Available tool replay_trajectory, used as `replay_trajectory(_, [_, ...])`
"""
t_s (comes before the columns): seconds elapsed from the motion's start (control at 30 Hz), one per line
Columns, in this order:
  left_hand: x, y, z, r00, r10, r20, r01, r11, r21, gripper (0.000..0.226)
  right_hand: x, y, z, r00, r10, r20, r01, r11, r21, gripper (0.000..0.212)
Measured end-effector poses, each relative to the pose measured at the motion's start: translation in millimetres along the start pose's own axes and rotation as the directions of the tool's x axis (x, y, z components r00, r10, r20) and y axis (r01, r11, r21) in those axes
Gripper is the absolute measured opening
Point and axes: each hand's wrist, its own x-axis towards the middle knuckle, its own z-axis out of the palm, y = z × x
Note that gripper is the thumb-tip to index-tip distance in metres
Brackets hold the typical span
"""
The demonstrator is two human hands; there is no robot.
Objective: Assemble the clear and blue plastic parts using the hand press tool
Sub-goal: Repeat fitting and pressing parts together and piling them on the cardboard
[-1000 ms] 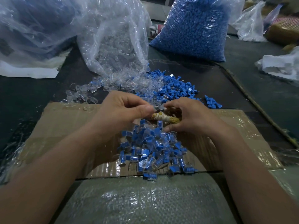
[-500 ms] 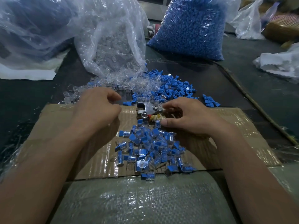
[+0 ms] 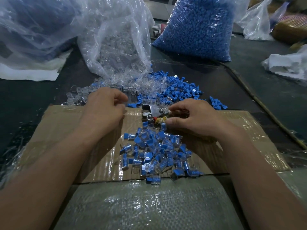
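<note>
Beyond the hands, a bag of blue parts (image 3: 196, 27) and a bag of clear parts (image 3: 116, 39) spill onto the surface (image 3: 25, 100). Joined pieces (image 3: 156, 151) lie heaped between the wrists. The right hand (image 3: 196, 120) grips the press tool (image 3: 154, 111) by its handles. The left hand (image 3: 103, 110), at the tool a second ago, is now apart and curled; I cannot tell if it holds anything.

Metal press tool (image 3: 153, 112) sits just beyond heaped blue-clear parts (image 3: 157, 151).

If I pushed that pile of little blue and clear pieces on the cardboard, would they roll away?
Probably they would scatter and slide: the pile lies loose on shiny taped cardboard. Their flat blue tabs likely stop much rolling.
</note>
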Motion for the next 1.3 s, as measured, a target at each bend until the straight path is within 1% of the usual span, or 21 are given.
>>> replay_trajectory(0.1, [-3.3,5.4,0.0,1.000,-0.028,0.013,0.030,0.973,-0.227,0.023,1.0,1.2,0.5,0.999,0.001,-0.037,-0.001,1.000,0.019,0.035])
replay_trajectory(0.17, [-6.5,8.5,0.1,0.997,-0.063,0.052,0.079,0.917,-0.392,0.027,2.1,2.0,0.8,0.999,0.005,-0.047,-0.004,1.000,0.030,0.025])
replay_trajectory(0.23, [-8.7,10.8,0.5,0.993,-0.093,0.075,0.118,0.850,-0.513,0.023,3.7,3.1,1.3,0.998,0.011,-0.066,-0.010,1.000,0.023,0.020])
replay_trajectory(0.27, [-9.8,12.1,0.9,0.991,-0.102,0.082,0.131,0.821,-0.556,0.020,4.8,4.7,1.3,0.995,0.020,-0.102,-0.018,1.000,0.020,0.019])
replay_trajectory(0.33, [-10.7,13.8,1.6,0.986,-0.128,0.103,0.164,0.756,-0.634,0.021,7.5,9.7,0.1,0.970,0.062,-0.237,-0.054,0.998,0.042,0.016])
replay_trajectory(0.4, [-9.8,15.2,1.4,0.975,-0.155,0.161,0.223,0.666,-0.712,0.026,9.9,16.9,-2.2,0.907,0.137,-0.398,-0.108,0.990,0.095,0.015])
replay_trajectory(0.43, [-9.5,16.4,0.9,0.965,-0.165,0.205,0.264,0.613,-0.745,0.028,10.8,20.6,-3.7,0.874,0.177,-0.452,-0.138,0.983,0.118,0.016])
replay_trajectory(0.5, [-8.8,18.9,-0.7,0.943,-0.169,0.285,0.331,0.519,-0.788,0.024,12.3,27.5,-6.1,0.832,0.242,-0.499,-0.193,0.970,0.149,0.016])
replay_trajectory(0.57, [-8.7,19.4,-2.4,0.937,-0.148,0.315,0.347,0.462,-0.816,0.013,14.4,32.6,-6.6,0.822,0.275,-0.499,-0.223,0.961,0.163,0.016])
replay_trajectory(0.6, [-9.3,19.5,-3.0,0.938,-0.138,0.318,0.345,0.448,-0.825,0.015,15.4,34.1,-5.9,0.826,0.279,-0.490,-0.228,0.960,0.162,0.016])
replay_trajectory(0.63, [-9.8,19.6,-3.5,0.937,-0.135,0.322,0.347,0.444,-0.826,0.018,16.6,34.9,-4.7,0.834,0.278,-0.476,-0.229,0.960,0.159,0.016])
replay_trajectory(0.73, [-10.7,18.8,-2.0,0.936,-0.138,0.325,0.350,0.482,-0.803,0.022,22.9,34.6,0.6,0.870,0.231,-0.435,-0.200,0.973,0.117,0.021])
replay_trajectory(0.83, [-10.7,19.0,0.0,0.939,-0.127,0.320,0.340,0.495,-0.800,0.019,31.9,31.4,4.9,0.905,0.177,-0.386,-0.177,0.984,0.035,0.031])
replay_trajectory(0.9, [-10.2,17.4,0.9,0.941,-0.109,0.319,0.330,0.493,-0.805,0.016,36.5,29.6,6.9,0.930,0.175,-0.324,-0.197,0.980,-0.036,0.036])
replay_trajectory(0.97, [-9.8,16.2,1.4,0.935,-0.084,0.343,0.340,0.477,-0.810,0.015,38.0,29.2,8.4,0.946,0.175,-0.274,-0.217,0.967,-0.135,0.036])
replay_trajectory(1.0, [-9.7,15.5,1.6,0.931,-0.073,0.357,0.347,0.471,-0.811,0.016,37.5,28.7,8.7,0.948,0.172,-0.269,-0.217,0.965,-0.149,0.034])
replay_trajectory(1.17, [-8.6,14.7,3.3,0.929,-0.039,0.369,0.344,0.464,-0.816,0.016,34.2,26.3,8.7,0.939,0.171,-0.297,-0.204,0.976,-0.082,0.022])
replay_trajectory(1.3, [-9.7,16.0,3.8,0.929,-0.012,0.370,0.335,0.453,-0.827,0.020,33.6,26.0,10.4,0.932,0.159,-0.325,-0.176,0.984,-0.024,0.023])
